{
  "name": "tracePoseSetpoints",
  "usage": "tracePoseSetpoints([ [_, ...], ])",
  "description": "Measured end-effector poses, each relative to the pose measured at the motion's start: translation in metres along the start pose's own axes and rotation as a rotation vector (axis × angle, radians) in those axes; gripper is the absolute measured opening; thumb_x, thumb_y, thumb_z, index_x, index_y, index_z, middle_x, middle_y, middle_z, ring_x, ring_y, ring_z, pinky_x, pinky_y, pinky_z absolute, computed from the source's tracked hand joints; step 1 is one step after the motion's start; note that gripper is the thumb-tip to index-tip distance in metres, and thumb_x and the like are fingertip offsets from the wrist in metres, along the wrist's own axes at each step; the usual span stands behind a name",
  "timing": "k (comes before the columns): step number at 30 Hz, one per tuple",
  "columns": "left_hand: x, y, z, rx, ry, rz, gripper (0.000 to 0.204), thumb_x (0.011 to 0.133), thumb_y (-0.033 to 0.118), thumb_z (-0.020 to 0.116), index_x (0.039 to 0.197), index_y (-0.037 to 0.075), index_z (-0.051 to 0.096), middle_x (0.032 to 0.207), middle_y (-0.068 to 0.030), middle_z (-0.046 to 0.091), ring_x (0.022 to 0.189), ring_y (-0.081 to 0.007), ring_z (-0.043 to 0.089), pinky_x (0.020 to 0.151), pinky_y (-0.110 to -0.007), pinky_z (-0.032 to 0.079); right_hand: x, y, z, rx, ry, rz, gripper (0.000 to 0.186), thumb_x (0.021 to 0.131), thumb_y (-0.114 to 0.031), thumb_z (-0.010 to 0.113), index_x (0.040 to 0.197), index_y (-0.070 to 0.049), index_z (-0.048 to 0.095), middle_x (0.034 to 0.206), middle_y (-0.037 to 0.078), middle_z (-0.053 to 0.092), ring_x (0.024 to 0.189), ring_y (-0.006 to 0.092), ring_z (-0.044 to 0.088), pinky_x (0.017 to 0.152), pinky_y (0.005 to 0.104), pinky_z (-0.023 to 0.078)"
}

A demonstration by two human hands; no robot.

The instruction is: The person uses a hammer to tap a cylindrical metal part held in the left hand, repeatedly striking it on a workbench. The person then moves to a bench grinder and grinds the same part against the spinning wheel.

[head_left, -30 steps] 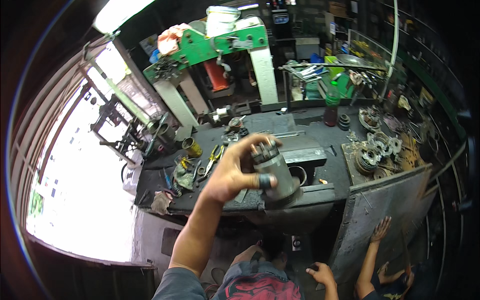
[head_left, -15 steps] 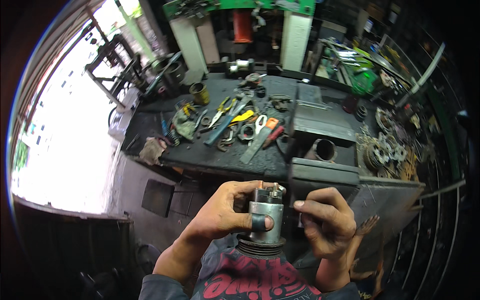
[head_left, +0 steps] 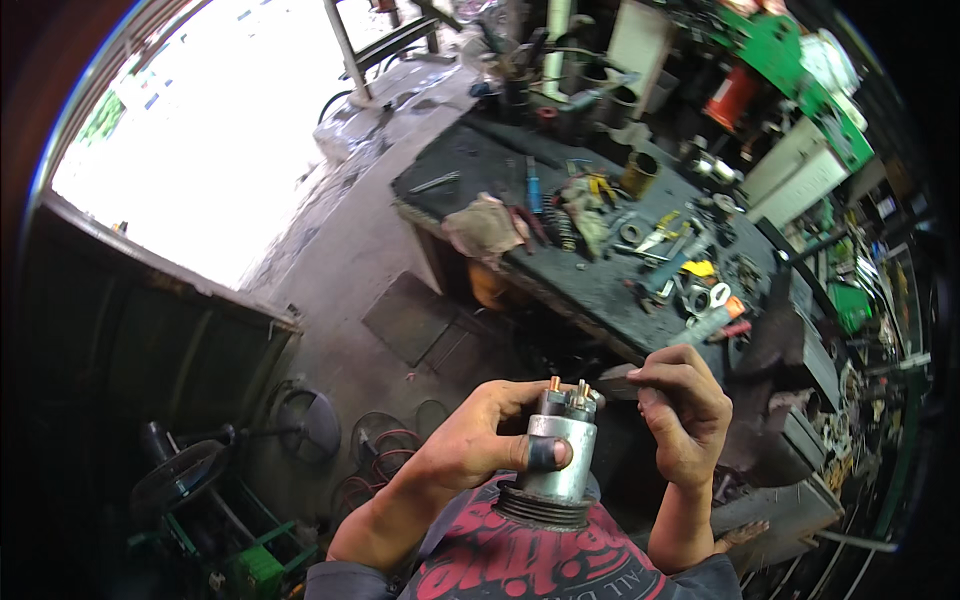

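My left hand [head_left: 475,440] is closed round a starter solenoid [head_left: 570,455]. It has a silver metal can, a black cap with copper-coloured threaded terminals at the top, and a ribbed black rubber boot [head_left: 540,508] at the bottom. The solenoid stands nearly upright in front of my shirt, with my blackened thumb across the can. Just right of the terminals, my right hand [head_left: 688,415] is raised with thumb and forefinger pinched together. Whatever sits between those fingertips, if anything, is too small to make out. The right hand does not touch the can.
A dark workbench [head_left: 580,295] holds pliers, a hammer, rings, a blue-handled screwdriver and a rag [head_left: 485,225]. A bench vise [head_left: 790,440] stands to the right. Lower left are a fan-like round object [head_left: 305,425] and a green frame [head_left: 258,570]. Another hand [head_left: 745,533] shows at lower right.
The view has swung left, so bench and vise now lie farther right and more floor shows. My left hand keeps its hold on the solenoid; my right hand's fingers are drawn up into a pinch.
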State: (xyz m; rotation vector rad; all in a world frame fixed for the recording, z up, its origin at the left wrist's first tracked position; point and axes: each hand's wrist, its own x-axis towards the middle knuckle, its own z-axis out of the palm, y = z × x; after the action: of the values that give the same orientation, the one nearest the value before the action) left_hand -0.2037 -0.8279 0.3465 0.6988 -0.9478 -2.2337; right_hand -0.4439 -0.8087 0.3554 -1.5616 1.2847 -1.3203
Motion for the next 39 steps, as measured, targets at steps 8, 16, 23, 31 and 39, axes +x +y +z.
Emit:
tracePoseSetpoints([
  [8,-0.062,0.029,-0.083,-0.066,0.102,0.185,0.092,0.068,0.044,0.093,0.138,-0.006,0.061,0.12,-0.0112,0.07,0.112,-0.0178,0.065,0.101,-0.032,0.049,0.039,0.002,0.119,0.046,-0.339,-0.018,0.023,0.082,0.0,0.07,0.104,-0.001,0.076,0.096,0.01,0.067,0.075,0.0132,0.062,0.067,0.0267,0.049],
  [16,-0.068,0.026,-0.107,-0.214,0.177,0.276,0.098,0.063,0.033,0.097,0.14,-0.012,0.055,0.136,-0.0182,0.063,0.122,-0.0211,0.062,0.107,-0.036,0.047,0.055,0.015,0.142,0.114,-0.532,0.079,0.018,0.085,0.002,0.071,0.102,-0.002,0.076,0.094,0.011,0.071,0.084,0.0206,0.069,0.075,0.0324,0.054],
  [23,-0.072,0.017,-0.093,-0.094,0.389,0.53,0.091,0.065,0.02,0.099,0.138,-0.011,0.054,0.124,-0.0169,0.069,0.113,-0.0227,0.068,0.1,-0.036,0.053,0.079,0.034,0.148,0.386,-0.796,0.29,0.02,0.099,-0.013,0.067,0.107,0.004,0.073,0.096,0.013,0.071,0.086,0.0196,0.067,0.074,0.0312,0.052],
  [31,-0.083,0.035,-0.114,0.298,1.103,0.57,0.081,0.065,0.017,0.102,0.13,-0.002,0.057,0.118,-0.0091,0.067,0.11,-0.0154,0.065,0.098,-0.031,0.052,0.109,0.057,0.212,0.631,-1.092,0.503,0.095,0.082,-0.04,0.09,0.154,0.0,0.042,0.142,0.011,0.055,0.13,0.0211,0.056,0.112,0.0388,0.044],
  [39,-0.136,0.093,-0.244,0.501,1.267,0.517,0.077,0.071,0.02,0.1,0.13,-0.001,0.054,0.115,-0.0082,0.065,0.105,-0.0138,0.066,0.09,-0.029,0.056,0.122,0.061,0.397,0.724,-0.852,0.437,0.098,0.072,-0.037,0.098,0.145,-0.001,0.043,0.126,0.012,0.062,0.114,0.0203,0.063,0.095,0.0342,0.054],
])
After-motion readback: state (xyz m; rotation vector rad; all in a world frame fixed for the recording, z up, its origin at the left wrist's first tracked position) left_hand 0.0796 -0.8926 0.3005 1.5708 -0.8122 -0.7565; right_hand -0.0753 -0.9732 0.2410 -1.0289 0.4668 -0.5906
